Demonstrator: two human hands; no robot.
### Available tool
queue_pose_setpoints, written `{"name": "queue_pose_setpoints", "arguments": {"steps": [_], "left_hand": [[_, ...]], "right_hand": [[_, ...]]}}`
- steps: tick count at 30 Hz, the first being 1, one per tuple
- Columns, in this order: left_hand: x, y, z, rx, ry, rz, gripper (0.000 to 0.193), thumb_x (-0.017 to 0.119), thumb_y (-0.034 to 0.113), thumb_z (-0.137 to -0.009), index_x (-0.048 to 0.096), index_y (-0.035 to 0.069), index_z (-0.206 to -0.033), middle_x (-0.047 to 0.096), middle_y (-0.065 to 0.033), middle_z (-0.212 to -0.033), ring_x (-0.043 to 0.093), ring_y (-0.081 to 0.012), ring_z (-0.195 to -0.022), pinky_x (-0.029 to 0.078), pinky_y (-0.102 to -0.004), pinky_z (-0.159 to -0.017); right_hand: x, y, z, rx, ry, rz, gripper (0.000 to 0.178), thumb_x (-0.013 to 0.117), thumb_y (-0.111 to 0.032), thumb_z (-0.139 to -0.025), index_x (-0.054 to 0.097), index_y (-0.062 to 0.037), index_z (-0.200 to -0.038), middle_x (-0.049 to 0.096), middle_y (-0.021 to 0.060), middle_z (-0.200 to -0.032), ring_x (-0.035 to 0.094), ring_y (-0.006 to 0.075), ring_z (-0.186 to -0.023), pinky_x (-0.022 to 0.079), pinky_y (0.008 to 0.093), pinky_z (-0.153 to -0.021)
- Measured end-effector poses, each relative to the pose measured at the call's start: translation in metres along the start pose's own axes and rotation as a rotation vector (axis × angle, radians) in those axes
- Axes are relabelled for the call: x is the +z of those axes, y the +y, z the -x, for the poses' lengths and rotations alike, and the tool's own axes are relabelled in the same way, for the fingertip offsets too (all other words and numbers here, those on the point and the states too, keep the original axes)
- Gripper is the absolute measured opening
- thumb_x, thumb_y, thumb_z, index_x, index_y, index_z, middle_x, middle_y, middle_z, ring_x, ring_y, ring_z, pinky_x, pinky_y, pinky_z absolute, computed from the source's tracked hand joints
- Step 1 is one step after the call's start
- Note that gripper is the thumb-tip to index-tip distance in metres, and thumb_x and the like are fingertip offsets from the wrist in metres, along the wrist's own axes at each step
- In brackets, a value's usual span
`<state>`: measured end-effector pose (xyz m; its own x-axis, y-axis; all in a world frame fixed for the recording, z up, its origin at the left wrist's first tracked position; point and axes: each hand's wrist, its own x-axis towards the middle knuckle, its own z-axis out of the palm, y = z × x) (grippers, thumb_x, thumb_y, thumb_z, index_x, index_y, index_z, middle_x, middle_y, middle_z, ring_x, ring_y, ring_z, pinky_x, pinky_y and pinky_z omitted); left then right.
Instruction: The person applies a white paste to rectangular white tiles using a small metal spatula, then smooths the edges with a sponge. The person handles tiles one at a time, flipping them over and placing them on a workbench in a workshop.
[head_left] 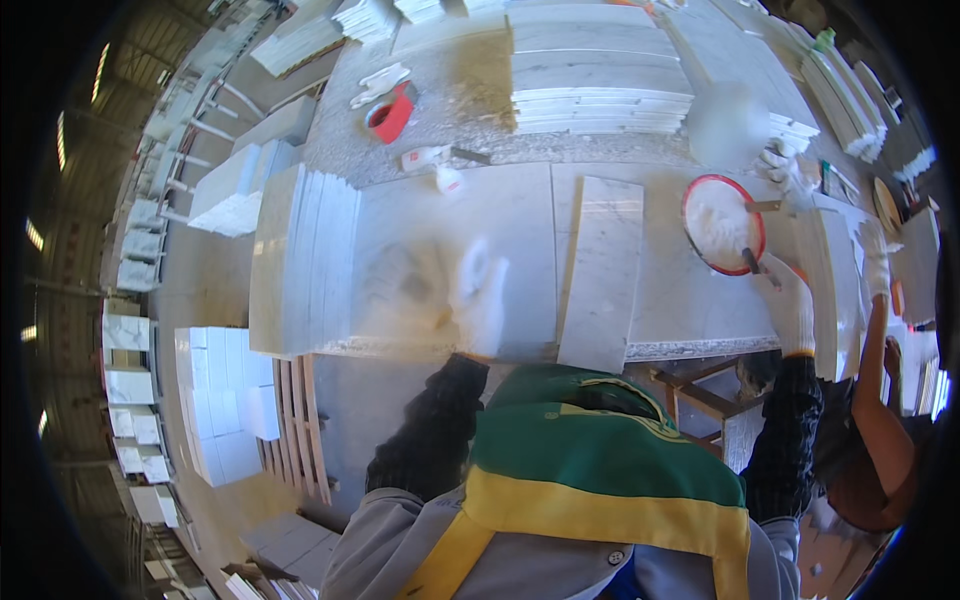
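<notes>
My right hand (793, 305), in a white glove, is closed at the rim of a red-edged bowl (757, 225) filled with white paste or powder. Its fingers are around a scraper (750, 261), whose dark end reaches over the rim into the bowl. A second flat scraper (764, 206) lies across the same rim. My left hand (480, 310), also gloved in white, is over the pale marble slab near the bench's front edge. A blurred patch covers its fingers, so their grip is unclear. A narrow marble strip (605, 270) lies between my hands.
Upright marble slabs (305, 260) stand at the left. A white bottle (448, 180), a scraper (470, 156) and a red container (390, 115) lie beyond. Stacked slabs (600, 75) fill the back. Another person's gloved hand (875, 258) is at right, beside more slabs (835, 290).
</notes>
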<state>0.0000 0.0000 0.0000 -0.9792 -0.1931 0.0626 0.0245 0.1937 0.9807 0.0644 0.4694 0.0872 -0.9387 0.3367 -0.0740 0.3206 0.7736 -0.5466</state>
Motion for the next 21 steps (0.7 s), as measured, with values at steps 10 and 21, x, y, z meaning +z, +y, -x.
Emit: {"name": "queue_pose_setpoints", "arguments": {"steps": [10, 21], "left_hand": [[-0.045, -0.041, -0.172, 0.092, 0.079, -0.316, 0.087, 0.082, 0.04, -0.085, 0.044, 0.004, -0.155, 0.062, -0.0176, -0.138, 0.058, -0.0254, -0.131, 0.044, -0.0336, -0.11], [-0.027, 0.0, -0.146, 0.072, 0.056, -0.212, 0.035, 0.069, 0.024, -0.1, 0.066, 0.001, -0.127, 0.07, -0.0073, -0.119, 0.064, -0.0162, -0.11, 0.049, -0.0311, -0.098]], "right_hand": [[0.012, -0.002, -0.005, 0.135, 0.083, -0.299, 0.04, 0.072, -0.022, -0.096, 0.069, 0.0007, -0.129, 0.075, 0.0074, -0.102, 0.065, 0.0094, -0.083, 0.053, 0.0267, -0.075], [0.04, 0.015, 0.029, 0.34, 0.354, -0.783, 0.049, 0.066, -0.041, -0.102, 0.069, -0.0027, -0.133, 0.076, 0.0074, -0.1, 0.063, 0.0081, -0.069, 0.047, 0.0225, -0.059]]}}
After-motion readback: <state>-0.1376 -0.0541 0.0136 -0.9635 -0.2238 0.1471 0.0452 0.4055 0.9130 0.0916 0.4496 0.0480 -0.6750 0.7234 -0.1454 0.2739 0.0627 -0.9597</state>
